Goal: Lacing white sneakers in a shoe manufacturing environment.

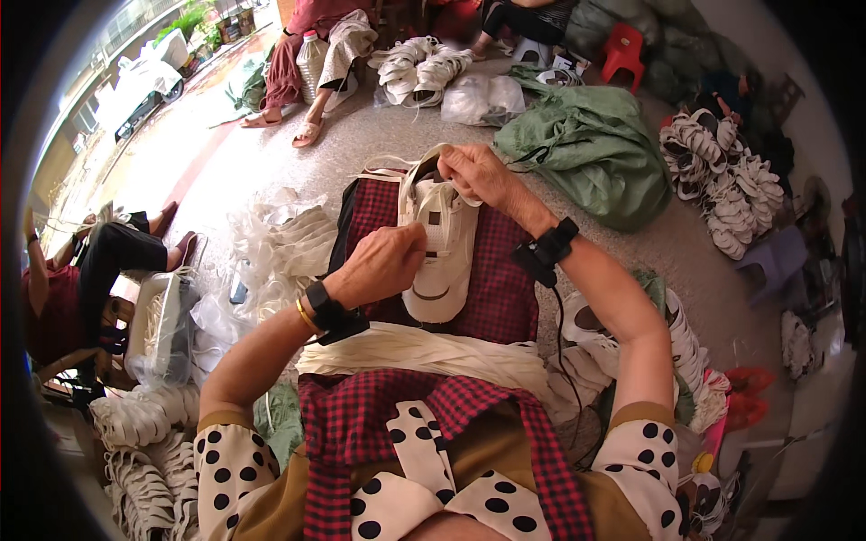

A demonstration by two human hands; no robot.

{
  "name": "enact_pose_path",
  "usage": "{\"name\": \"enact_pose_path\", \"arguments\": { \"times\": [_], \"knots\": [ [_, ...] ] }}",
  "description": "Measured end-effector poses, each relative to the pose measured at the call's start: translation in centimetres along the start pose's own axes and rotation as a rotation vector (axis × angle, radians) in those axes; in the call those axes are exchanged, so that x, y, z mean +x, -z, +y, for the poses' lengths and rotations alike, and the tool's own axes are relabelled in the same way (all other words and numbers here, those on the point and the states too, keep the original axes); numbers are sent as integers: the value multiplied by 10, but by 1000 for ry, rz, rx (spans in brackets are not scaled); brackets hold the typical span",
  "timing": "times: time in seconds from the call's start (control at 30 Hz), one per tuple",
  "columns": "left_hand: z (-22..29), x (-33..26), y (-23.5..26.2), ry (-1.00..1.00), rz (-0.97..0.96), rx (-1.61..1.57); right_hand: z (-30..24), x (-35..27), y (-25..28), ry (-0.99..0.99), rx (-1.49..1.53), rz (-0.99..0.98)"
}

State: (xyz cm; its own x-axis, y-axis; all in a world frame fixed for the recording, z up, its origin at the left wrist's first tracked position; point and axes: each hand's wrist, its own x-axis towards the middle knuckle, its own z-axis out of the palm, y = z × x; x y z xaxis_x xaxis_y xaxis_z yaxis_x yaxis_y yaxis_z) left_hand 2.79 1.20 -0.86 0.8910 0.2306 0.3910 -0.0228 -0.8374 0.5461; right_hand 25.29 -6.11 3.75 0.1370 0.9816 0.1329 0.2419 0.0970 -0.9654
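Note:
A white shoe [442,293] lies on the dark red checked cloth over my lap, toe toward me. My right hand [485,183] is closed in a pinch at the shoe's far end, on a pale shoelace [424,162] that loops there. Beside the lacing area, on the shoe's left side, my left hand [383,261] is closed with its fingertips together. What it pinches, if anything, is hidden. Across my lap, nearer my body, rests a thick bundle of cream shoelaces [415,356].
White shoe pieces and clear plastic [293,234] lie left of my lap. More shoe pieces [586,365] sit at the right. A green sack [600,158] stands ahead to the right. Other people sit ahead and left. A black cable [561,352] hangs from my right wrist.

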Motion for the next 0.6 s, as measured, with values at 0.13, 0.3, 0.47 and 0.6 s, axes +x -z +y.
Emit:
{"name": "enact_pose_path", "arguments": {
  "times": [0.13, 0.3, 0.47, 0.6],
  "knots": [
    [-7, 0, 10, -7, -132, -169, -2, -5, -4, 51, -38, 21],
    [-1, -15, 9, 170, -31, -270, -1, -18, -17, 184, -369, 113],
    [5, -21, 8, 233, -73, -197, -7, -36, -38, 322, -772, -101],
    [2, -21, 5, 199, -34, -193, -12, -51, -61, 183, -995, -115]
  ]
}}
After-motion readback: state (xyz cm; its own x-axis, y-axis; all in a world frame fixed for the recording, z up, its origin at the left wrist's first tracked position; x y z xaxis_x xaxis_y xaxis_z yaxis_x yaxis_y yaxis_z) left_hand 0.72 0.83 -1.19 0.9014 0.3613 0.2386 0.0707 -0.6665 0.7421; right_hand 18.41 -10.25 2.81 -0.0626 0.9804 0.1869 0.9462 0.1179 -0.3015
